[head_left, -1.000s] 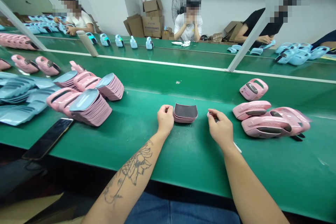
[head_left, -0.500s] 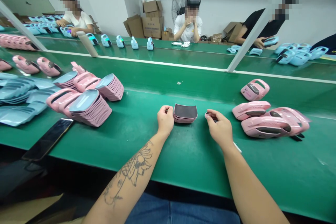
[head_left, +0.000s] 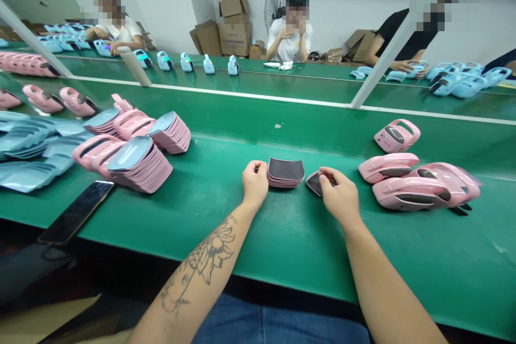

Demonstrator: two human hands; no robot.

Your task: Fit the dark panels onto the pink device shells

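Note:
A short stack of curved pink panels (head_left: 285,181), its top faced in dark grey, lies in front of me on the green table (head_left: 226,226). My left hand (head_left: 255,181) is closed at the left end of this stack, fingertips curled together; whatever is between them is hidden. Just right of the stack, my right hand (head_left: 341,193) pinches a single dark-faced panel (head_left: 314,184) with a pink rim. That panel is tilted and apart from the stack, its right part covered by my fingers.
Pink handled casings (head_left: 411,193) sit on the right. To the left are stacked pink panels (head_left: 141,172), light-blue curved pieces (head_left: 28,169) and a phone (head_left: 78,212). A white rail (head_left: 242,95) crosses behind; three people work beyond it among blue casings (head_left: 187,62).
The panel in my right hand has swung out to the left, so its dark face now shows beside the stack. My left hand stays at the stack's left end.

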